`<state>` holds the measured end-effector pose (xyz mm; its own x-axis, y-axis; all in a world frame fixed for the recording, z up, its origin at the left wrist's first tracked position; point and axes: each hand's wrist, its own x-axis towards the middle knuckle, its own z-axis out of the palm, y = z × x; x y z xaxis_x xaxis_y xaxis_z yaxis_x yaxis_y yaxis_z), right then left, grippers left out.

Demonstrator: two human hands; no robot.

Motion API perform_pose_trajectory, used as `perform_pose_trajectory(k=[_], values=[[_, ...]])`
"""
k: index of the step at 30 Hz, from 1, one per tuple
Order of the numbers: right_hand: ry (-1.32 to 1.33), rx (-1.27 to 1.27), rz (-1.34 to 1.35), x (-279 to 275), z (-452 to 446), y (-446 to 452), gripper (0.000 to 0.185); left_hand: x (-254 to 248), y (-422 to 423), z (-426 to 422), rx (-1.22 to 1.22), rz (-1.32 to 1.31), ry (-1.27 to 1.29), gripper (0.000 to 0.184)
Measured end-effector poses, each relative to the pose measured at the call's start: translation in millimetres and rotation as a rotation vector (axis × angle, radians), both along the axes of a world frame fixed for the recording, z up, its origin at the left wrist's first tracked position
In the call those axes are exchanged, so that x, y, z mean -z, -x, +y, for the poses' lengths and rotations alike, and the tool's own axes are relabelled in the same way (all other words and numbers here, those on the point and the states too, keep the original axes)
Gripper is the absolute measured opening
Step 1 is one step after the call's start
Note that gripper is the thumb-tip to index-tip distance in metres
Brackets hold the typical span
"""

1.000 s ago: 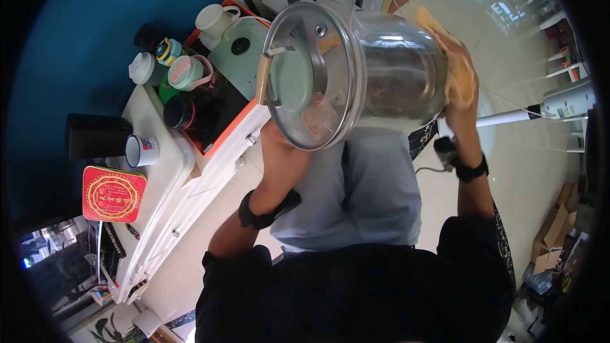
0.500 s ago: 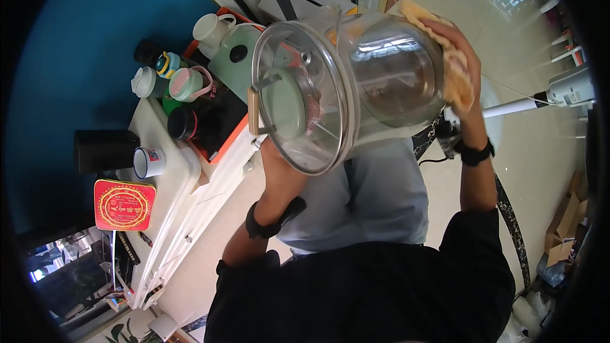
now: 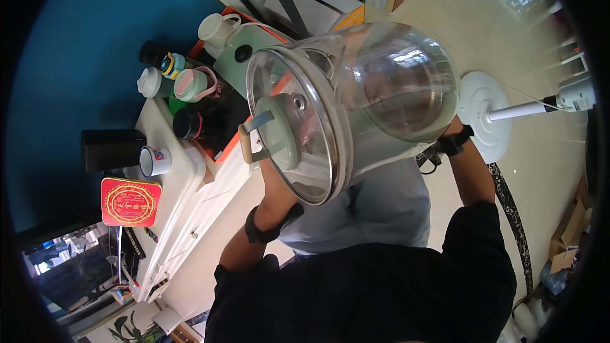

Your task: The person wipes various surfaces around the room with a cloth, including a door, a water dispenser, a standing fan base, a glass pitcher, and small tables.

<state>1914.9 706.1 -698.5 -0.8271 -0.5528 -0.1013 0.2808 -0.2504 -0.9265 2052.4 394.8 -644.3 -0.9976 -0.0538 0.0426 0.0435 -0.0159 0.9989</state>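
Note:
A large clear glass pot [image 3: 413, 82] is held tilted on its side above my lap. On its left end sits a metal-rimmed glass lid [image 3: 321, 152] with a pale green centre and a wooden-topped handle [image 3: 245, 145]. My left hand [image 3: 276, 181] reaches up behind the lid and supports the pot from below; its fingers are mostly hidden. At the pot's lower right side, my right hand [image 3: 454, 127] is tucked behind the glass, its fingers out of sight. No cloth shows now.
A white cabinet [image 3: 181, 184] on the left bears an orange-edged tray [image 3: 222, 152] with cups and bottles, a white mug [image 3: 154, 161] and a red tin [image 3: 131, 202]. A white round stand base [image 3: 483, 98] is on the floor to the right.
My right hand, earlier pressing a yellow cloth on the pot's right end, has gone down behind the pot, and the cloth is hidden. The pot has turned slightly, its lid end lower.

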Motion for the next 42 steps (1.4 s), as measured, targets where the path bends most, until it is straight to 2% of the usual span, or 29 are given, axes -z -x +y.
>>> perform_pose_trajectory(k=[4,6,8,9,11,12,14,15,17,21,25,28,29,31,34,35,36,39,42], values=[[0.164,0.027,-0.107,4,14,-9,0.054,3,1,5,0.016,0.01,-0.172,0.055],[0.413,0.05,-0.175,1,20,-19,0.055,6,2,4,0.016,0.025,-0.22,0.055],[0.596,0.109,-0.168,-15,23,-32,0.056,7,5,7,-0.025,0.013,-0.36,0.064],[0.596,0.172,-0.111,-27,24,-37,0.057,3,8,14,-0.063,-0.008,-0.487,0.073],[0.432,0.318,0.063,-56,20,-39,0.062,0,8,17,-0.101,-0.027,-0.487,0.083],[0.263,0.389,0.196,-73,12,-36,0.064,-2,6,16,-0.1,-0.025,-0.361,0.084],[0.145,0.468,0.285,-82,-3,-31,0.066,0,5,12,-0.085,0.023,-0.081,0.085],[0.201,0.479,0.242,-79,-9,-24,0.066,6,5,8,-0.072,0.067,0.075,0.086],[0.297,0.45,0.133,-57,-16,-11,0.064,17,4,3,-0.073,0.099,0.202,0.088],[0.249,0.262,-0.045,-6,-13,-8,0.061,17,-2,0,-0.11,0.051,0.105,0.088],[0.047,0.174,-0.052,4,5,-33,0.059,-4,1,1,-0.039,0.05,0.019,0.086],[0.216,0.23,-0.054,10,34,-53,0.059,-27,-9,27,-0.09,-0.096,-0.535,0.087],[0.306,0.247,-0.053,13,43,-59,0.059,-29,-9,24,-0.066,-0.089,-0.309,0.087],[0.507,0.227,-0.035,3,52,-62,0.061,-27,-8,22,-0.058,-0.052,-0.112,0.088],[0.239,0.379,0.214,-17,47,-59,0.065,-14,-8,15,-0.086,0.004,0.06,0.091],[0.532,0.3,0.11,-25,39,-49,0.065,-12,-7,15,-0.108,0.019,0.088,0.092],[0.638,0.268,0.08,-28,30,-44,0.064,-9,-6,14,-0.131,0.033,0.116,0.094],[0.91,0.134,0.017,-31,0,-26,0.062,-7,-3,18,-0.176,-0.035,-0.159,0.096],[0.673,0.228,-0.11,16,3,-26,0.057,-10,4,21,-0.185,-0.049,-0.379,0.099]])
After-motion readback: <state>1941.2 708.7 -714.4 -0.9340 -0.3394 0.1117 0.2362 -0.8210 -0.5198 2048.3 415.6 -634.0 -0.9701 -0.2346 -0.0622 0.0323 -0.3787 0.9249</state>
